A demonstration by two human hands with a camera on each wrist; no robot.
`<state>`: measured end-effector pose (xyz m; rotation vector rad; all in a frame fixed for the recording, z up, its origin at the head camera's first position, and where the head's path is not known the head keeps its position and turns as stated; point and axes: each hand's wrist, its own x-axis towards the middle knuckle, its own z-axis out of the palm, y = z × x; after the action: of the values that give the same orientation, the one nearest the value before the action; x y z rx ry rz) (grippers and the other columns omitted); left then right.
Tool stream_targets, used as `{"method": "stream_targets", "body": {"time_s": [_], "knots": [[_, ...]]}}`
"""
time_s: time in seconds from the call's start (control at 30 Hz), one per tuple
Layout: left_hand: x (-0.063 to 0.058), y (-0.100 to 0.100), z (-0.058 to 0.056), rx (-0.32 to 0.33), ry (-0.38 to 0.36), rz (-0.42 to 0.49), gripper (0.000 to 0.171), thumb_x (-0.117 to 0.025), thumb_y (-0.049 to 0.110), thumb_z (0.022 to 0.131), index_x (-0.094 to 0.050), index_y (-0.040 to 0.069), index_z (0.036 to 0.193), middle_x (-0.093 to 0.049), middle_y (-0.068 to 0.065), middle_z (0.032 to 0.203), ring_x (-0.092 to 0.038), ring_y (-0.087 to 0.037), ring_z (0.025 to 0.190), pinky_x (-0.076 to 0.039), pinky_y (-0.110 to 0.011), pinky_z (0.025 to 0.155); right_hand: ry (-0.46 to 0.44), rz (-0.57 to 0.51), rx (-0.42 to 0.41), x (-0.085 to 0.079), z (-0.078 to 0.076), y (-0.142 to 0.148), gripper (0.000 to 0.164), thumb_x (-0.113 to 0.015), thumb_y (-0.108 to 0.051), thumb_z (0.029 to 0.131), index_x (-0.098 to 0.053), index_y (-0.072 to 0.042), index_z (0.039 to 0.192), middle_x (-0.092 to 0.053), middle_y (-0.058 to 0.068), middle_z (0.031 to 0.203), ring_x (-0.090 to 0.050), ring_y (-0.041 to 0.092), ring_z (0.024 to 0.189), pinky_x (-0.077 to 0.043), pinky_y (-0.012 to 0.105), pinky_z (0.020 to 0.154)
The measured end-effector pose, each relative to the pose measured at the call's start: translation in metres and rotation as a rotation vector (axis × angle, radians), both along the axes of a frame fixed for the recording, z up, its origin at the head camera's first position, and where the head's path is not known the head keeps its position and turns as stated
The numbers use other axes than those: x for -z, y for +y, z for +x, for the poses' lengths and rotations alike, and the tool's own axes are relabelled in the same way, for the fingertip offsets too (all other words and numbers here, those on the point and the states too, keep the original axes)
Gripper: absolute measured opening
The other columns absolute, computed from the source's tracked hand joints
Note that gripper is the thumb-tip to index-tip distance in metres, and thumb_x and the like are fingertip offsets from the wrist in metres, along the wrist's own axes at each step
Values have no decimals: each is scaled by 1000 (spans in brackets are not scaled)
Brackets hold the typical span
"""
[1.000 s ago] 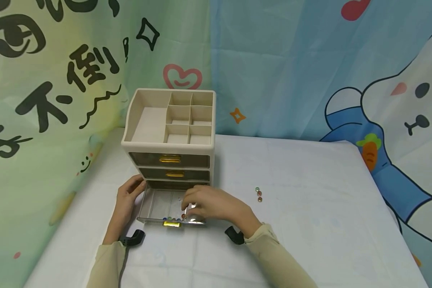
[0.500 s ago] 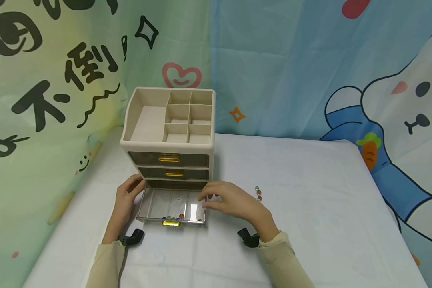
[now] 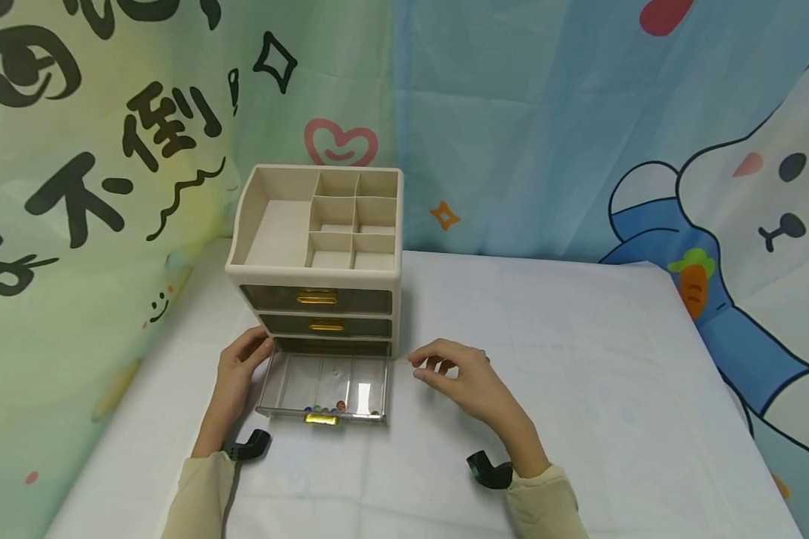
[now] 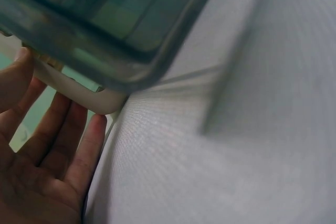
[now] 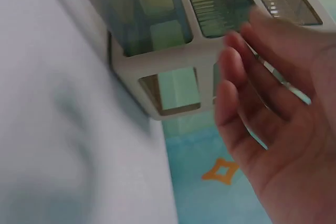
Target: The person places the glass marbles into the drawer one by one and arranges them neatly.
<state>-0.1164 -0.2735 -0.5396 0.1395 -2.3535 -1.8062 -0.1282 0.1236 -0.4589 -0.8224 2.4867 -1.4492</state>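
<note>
A cream storage organizer has its clear bottom drawer pulled out. Several small glass beads lie along the drawer's front, with a reddish bead beside them. My left hand grips the organizer's lower left corner; in the left wrist view the thumb is at the front frame and the fingers lie behind its edge. Just right of the drawer, my right hand hovers over the table with loosely bent fingers and nothing visible between them. It hides most of the loose table beads; a greenish bit shows past it.
Two upper drawers with gold handles are closed. The organizer's top has one large and several small compartments. White cloth covers the table, and a printed curtain hangs close behind it.
My right hand has lifted out of the drawer and moved right, leaving the drawer's right compartment in view and covering the table beads. My left hand stays at the organizer's corner.
</note>
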Motion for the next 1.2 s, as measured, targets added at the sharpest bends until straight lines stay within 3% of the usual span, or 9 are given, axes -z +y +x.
{"method": "stream_targets", "body": {"time_s": [0.17,0.4,0.53,1.0,1.2], "knots": [[1,0,0,1,5,-1,35,-62,23,106,-64,1,134,-68,21,112,-66,1,104,-53,-13,90,-52,-101,214,12,7,11,18,-73,-24,99,-74,-22,117,-76,5,113,-66,10,97,-55,24,84],[2,0,0,4,8,3,35,-62,23,106,-64,1,134,-68,21,112,-66,0,104,-53,-13,91,-94,-284,455,27,14,18,22,-74,-16,98,-73,-5,118,-74,13,108,-67,10,91,-54,18,79],[2,0,0,1,8,-3,35,-62,23,106,-64,2,134,-68,20,112,-66,0,104,-53,-13,91,-129,-323,567,34,17,20,23,-75,-12,97,-73,-2,117,-72,16,105,-66,9,87,-53,14,76],[1,0,0,2,5,-3,34,-62,23,106,-64,1,133,-68,19,112,-67,-2,103,-53,-14,90,-67,-289,771,49,24,40,19,-77,-10,94,-76,-5,113,-74,16,98,-69,6,80,-52,11,71],[0,1,-1,-4,0,0,35,-62,22,106,-64,0,133,-68,22,111,-66,0,104,-52,-13,90,-54,-197,845,54,24,49,18,-77,-11,94,-77,-10,112,-75,13,97,-63,1,76,-48,9,67]]}}
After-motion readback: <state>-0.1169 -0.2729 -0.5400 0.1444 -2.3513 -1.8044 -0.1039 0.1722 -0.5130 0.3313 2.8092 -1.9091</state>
